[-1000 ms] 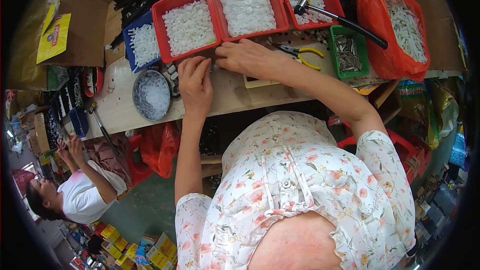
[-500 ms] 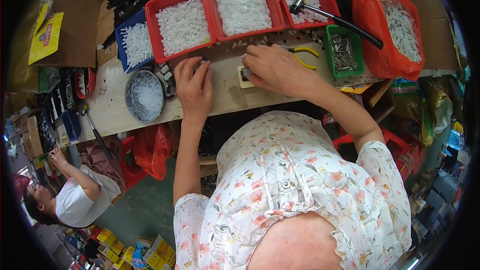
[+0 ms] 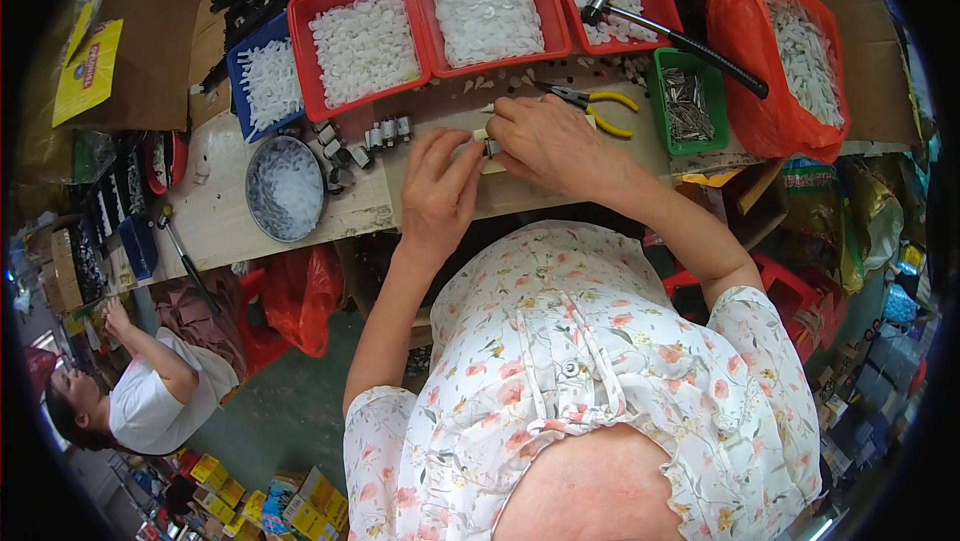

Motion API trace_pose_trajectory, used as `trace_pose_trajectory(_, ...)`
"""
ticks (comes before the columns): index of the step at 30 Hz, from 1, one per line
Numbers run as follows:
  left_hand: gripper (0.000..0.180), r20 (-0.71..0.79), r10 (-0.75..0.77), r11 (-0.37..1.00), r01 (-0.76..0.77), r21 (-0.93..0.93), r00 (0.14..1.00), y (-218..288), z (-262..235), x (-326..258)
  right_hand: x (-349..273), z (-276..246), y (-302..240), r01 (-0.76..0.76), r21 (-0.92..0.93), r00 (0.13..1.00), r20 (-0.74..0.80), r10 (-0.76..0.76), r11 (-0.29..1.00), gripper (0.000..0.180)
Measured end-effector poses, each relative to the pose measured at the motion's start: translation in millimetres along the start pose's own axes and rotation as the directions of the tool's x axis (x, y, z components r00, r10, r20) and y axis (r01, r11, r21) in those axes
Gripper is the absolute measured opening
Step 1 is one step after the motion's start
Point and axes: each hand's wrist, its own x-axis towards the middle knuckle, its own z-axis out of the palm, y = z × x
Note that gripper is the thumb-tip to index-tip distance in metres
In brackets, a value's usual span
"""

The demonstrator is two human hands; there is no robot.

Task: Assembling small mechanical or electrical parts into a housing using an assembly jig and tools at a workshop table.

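Pale worktop (image 3: 215, 216) under both hands (image 3: 438, 193) stands above green floor (image 3: 312, 386).

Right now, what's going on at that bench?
A person's left hand and right hand meet at a small pale block on the bench, fingertips close around a small part they mostly hide. Silvery parts lie beyond the left hand. Yellow-handled pliers lie near the right hand; the hammer rests across the rightmost of three red trays of white pieces. Another person is off to the left.
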Motion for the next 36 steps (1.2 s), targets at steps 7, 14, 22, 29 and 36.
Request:
trace_pose_trajectory(7, 0.032, 0.078, 0.166, 0.965, -0.178, 0.195, 0.983, 1, 13, -9, -8, 11, 12, -0.004, 0.206, 0.997, -0.077, 0.020, 0.979, 0.019)
trace_pose_trajectory(14, 0.037, 0.119, 0.140, 0.967, -0.162, 0.199, 0.983, 0, 8, -8, -23, -1, 18, 0.038, 0.271, 0.993, -0.114, -0.008, 0.962, 0.023)
trace_pose_trajectory(22, 0.020, -0.097, -0.119, 0.991, 0.123, 0.044, 0.988, -33, -33, 42, -110, -62, 80, -0.475, 0.073, 0.781, -0.424, 0.459, 0.877, 0.013)
trace_pose_trajectory(29, 0.013, 0.017, -0.213, 0.875, 0.183, 0.448, 0.977, -87, -33, 99, -134, -49, 100, -0.648, -0.078, 0.741, -0.295, 0.603, 0.758, 0.015)
trace_pose_trajectory(36, 0.015, 0.085, -0.246, 0.863, 0.178, 0.473, 0.965, -103, -27, 106, -128, -41, 106, -0.656, 0.015, 0.707, -0.336, 0.622, 0.754, 0.013)
